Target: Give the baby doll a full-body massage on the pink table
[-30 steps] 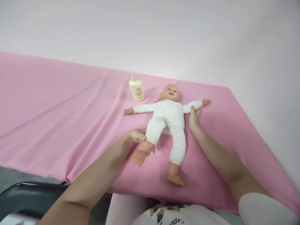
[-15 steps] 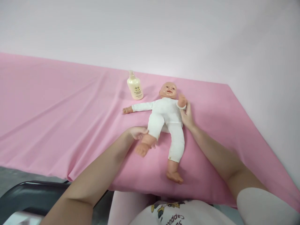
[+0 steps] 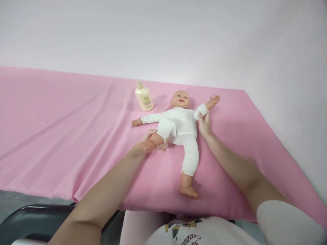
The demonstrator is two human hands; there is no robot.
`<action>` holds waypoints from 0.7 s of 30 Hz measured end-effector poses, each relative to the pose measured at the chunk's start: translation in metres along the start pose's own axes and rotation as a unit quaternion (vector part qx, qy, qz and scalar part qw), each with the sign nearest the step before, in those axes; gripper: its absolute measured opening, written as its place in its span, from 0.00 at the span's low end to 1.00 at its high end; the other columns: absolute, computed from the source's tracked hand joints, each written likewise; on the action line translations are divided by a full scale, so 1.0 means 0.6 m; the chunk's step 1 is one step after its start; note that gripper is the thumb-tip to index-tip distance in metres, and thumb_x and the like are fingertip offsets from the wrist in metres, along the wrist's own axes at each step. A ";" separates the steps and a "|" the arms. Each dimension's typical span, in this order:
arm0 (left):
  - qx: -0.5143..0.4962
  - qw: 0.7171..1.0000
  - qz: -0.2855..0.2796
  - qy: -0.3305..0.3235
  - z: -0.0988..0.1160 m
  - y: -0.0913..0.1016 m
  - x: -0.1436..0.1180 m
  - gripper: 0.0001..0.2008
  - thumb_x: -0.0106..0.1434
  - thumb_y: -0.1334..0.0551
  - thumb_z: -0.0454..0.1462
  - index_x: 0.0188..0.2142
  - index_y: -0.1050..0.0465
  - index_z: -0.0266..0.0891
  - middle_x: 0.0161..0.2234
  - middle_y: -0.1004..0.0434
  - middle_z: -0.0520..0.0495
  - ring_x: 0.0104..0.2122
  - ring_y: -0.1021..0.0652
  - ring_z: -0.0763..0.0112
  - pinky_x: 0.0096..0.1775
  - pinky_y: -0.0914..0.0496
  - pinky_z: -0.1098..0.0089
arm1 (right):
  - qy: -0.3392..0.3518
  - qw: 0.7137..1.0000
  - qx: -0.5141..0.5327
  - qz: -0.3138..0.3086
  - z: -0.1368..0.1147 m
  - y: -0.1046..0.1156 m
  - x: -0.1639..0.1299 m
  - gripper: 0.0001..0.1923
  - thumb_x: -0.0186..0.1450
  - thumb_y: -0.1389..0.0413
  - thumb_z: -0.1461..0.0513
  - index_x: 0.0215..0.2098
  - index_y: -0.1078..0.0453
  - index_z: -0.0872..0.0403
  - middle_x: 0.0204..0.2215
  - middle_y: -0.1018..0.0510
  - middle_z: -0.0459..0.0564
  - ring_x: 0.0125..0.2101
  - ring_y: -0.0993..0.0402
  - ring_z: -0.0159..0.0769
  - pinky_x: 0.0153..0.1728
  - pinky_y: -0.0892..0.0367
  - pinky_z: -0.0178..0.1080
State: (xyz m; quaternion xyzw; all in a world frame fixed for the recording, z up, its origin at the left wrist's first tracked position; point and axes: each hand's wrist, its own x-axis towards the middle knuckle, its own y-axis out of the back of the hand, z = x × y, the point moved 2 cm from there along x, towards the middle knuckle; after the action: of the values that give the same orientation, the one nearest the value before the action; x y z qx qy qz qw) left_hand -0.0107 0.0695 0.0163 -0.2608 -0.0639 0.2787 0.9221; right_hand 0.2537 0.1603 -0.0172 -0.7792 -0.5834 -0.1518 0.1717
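Observation:
A baby doll point(image 3: 180, 126) in a white bodysuit lies on its back on a pink sheet point(image 3: 63, 136). My left hand point(image 3: 150, 143) holds the doll's lower leg on the viewer's left, with the knee bent up toward the body. My right hand point(image 3: 203, 124) grips the doll's arm on the right, which is stretched out and up. The doll's other arm lies straight out to the left and its other leg lies straight toward me.
A cream lotion bottle point(image 3: 143, 96) stands on the sheet just left of the doll's head. A white wall runs behind and along the right of the sheet. A dark chair edge point(image 3: 33, 217) shows at the lower left.
My left hand pushed the doll's leg up so the knee bends toward the body. My right hand folded the doll's arm over its chest, then stretched it out again.

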 end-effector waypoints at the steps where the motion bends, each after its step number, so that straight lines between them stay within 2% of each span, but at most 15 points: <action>1: -0.015 1.000 -0.002 -0.004 0.000 0.000 0.007 0.28 0.59 0.43 0.60 0.30 0.29 0.35 0.15 0.37 0.54 0.17 0.35 0.74 0.30 0.31 0.69 | 0.032 0.998 -0.029 -0.046 -0.010 -0.006 -0.005 0.19 0.67 0.44 0.52 0.54 0.30 0.48 0.49 0.23 0.52 0.53 0.27 0.44 0.57 0.31 0.49; 4: -0.027 0.999 0.026 -0.009 -0.004 0.011 0.021 0.27 0.61 0.45 0.58 0.32 0.27 0.35 0.16 0.36 0.53 0.18 0.35 0.73 0.29 0.33 0.69 | 0.130 0.969 -0.115 -0.176 -0.033 -0.019 -0.017 0.13 0.67 0.45 0.58 0.49 0.24 0.46 0.49 0.22 0.51 0.54 0.29 0.45 0.62 0.37 0.51; 5: -0.026 0.999 0.024 -0.002 -0.007 0.017 0.021 0.27 0.61 0.45 0.58 0.33 0.26 0.34 0.17 0.35 0.52 0.19 0.35 0.72 0.29 0.32 0.68 | 0.148 0.960 -0.134 -0.197 -0.037 -0.021 -0.020 0.14 0.67 0.46 0.60 0.48 0.24 0.45 0.50 0.22 0.50 0.56 0.30 0.45 0.64 0.39 0.52; 7: -0.013 0.999 0.006 0.033 -0.015 0.029 0.015 0.28 0.61 0.44 0.58 0.35 0.25 0.34 0.19 0.30 0.50 0.20 0.31 0.69 0.32 0.30 0.66 | 0.149 0.958 -0.140 -0.199 -0.037 -0.021 -0.021 0.16 0.66 0.47 0.62 0.50 0.24 0.45 0.52 0.23 0.50 0.57 0.32 0.45 0.65 0.41 0.52; 10: 0.036 0.989 -0.048 0.135 -0.022 0.037 -0.008 0.29 0.56 0.37 0.58 0.39 0.23 0.33 0.28 0.20 0.44 0.27 0.23 0.61 0.37 0.27 0.61 | 0.090 0.982 -0.073 -0.146 -0.021 -0.018 -0.016 0.20 0.65 0.45 0.60 0.56 0.30 0.46 0.57 0.25 0.51 0.59 0.32 0.43 0.65 0.39 0.50; 13: 0.093 0.967 -0.107 0.210 -0.015 0.023 -0.027 0.30 0.49 0.27 0.51 0.44 0.23 0.32 0.34 0.17 0.38 0.35 0.18 0.52 0.41 0.25 0.57 | 0.010 0.998 0.005 -0.055 0.001 -0.014 -0.004 0.26 0.65 0.44 0.55 0.60 0.38 0.47 0.59 0.27 0.53 0.60 0.32 0.42 0.64 0.38 0.49; 16: 0.143 0.952 -0.144 0.231 0.001 -0.001 -0.029 0.28 0.48 0.24 0.47 0.45 0.21 0.34 0.37 0.16 0.38 0.39 0.17 0.50 0.45 0.24 0.57 | -0.028 0.999 0.041 0.022 0.015 -0.003 0.013 0.32 0.63 0.43 0.55 0.63 0.43 0.49 0.62 0.31 0.56 0.64 0.36 0.43 0.65 0.38 0.49; 19: 0.170 0.947 -0.156 0.223 0.008 -0.008 -0.024 0.29 0.49 0.26 0.52 0.44 0.20 0.34 0.38 0.15 0.39 0.43 0.17 0.48 0.47 0.24 0.57 | -0.052 0.994 0.064 0.078 0.025 0.017 0.032 0.36 0.61 0.40 0.56 0.66 0.45 0.49 0.65 0.36 0.57 0.68 0.42 0.44 0.63 0.36 0.48; 21: 0.198 0.946 -0.141 0.216 0.006 0.000 -0.025 0.33 0.48 0.27 0.56 0.44 0.20 0.33 0.38 0.15 0.38 0.46 0.18 0.47 0.49 0.25 0.56 | -0.093 0.986 0.090 0.102 0.036 0.033 0.045 0.35 0.61 0.41 0.57 0.65 0.44 0.50 0.65 0.34 0.57 0.66 0.39 0.43 0.60 0.32 0.48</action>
State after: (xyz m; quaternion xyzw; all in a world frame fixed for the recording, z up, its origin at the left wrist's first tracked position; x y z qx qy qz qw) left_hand -0.0245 0.0628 0.0195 -0.1149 0.1575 0.0900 0.9767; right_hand 0.2810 0.1876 -0.0266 -0.8270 -0.5254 -0.0073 0.2002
